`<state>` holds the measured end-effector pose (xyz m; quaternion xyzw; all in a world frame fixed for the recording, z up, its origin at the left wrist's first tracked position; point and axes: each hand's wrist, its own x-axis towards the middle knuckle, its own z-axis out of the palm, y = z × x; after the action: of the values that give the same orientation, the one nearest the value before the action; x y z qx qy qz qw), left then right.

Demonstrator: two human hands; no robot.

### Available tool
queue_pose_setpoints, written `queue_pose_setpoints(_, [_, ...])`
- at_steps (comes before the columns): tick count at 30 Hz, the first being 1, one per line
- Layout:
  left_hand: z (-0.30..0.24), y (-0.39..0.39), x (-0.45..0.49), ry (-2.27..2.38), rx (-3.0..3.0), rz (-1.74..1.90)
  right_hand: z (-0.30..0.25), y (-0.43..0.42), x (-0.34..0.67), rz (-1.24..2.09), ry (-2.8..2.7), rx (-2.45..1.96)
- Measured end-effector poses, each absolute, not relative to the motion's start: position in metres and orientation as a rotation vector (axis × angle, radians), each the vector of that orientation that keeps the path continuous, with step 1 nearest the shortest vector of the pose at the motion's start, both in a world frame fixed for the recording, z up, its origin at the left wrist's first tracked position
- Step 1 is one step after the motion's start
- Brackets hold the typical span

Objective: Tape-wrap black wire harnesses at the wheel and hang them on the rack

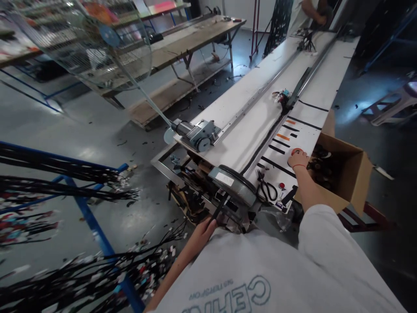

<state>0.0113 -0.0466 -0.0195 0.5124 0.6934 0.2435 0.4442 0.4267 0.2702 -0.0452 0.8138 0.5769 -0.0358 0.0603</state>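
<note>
My right hand (298, 159) rests on a red round button (296, 151) at the near right edge of the long white conveyor table (247, 93). My left hand (204, 229) grips a thin black cable (219, 208) at the table's near end, below the grey belt roller (235, 182). A long black wire harness (273, 128) runs along the belt to a cluster of coloured connectors (282, 95). Black scissors (267, 188) lie near the red button.
An open cardboard box (342, 174) with dark parts stands right of the table. A blue rack (94, 226) hung with black wire bundles is at left. A wire-cage fan (84, 39) stands at upper left. Another person's arm (312, 13) works at the table's far end.
</note>
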Motion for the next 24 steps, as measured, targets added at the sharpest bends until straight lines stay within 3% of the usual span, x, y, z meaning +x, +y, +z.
queue_pose_setpoints(4, [-0.034,-0.027,0.021,1.656,1.186,0.615,-0.008,0.264,0.409,-0.087,1.936,2.522])
queue_pose_setpoints(7, [-0.033,-0.018,0.022,1.611,1.069,0.674,0.024,0.214,0.366,-0.097,2.505,2.569])
queue_pose_setpoints(9, [-0.024,-0.013,0.02,1.571,0.971,0.768,0.036,0.154,0.325,-0.435,2.951,2.379])
queue_pose_setpoints(11, [-0.011,-0.009,0.015,1.543,0.886,0.872,0.034,0.087,0.279,-0.939,3.261,1.849])
queue_pose_setpoints(13, [0.002,-0.005,0.011,1.517,0.845,0.931,0.019,0.034,0.234,-1.318,3.247,1.432])
queue_pose_setpoints(19, [0.011,-0.002,0.003,1.506,0.961,0.831,-0.047,0.039,0.162,-1.421,2.574,1.974])
queue_pose_setpoints(24, [-0.007,0.0,0.0,1.505,1.079,0.804,-0.048,0.058,0.172,-1.602,2.781,1.91])
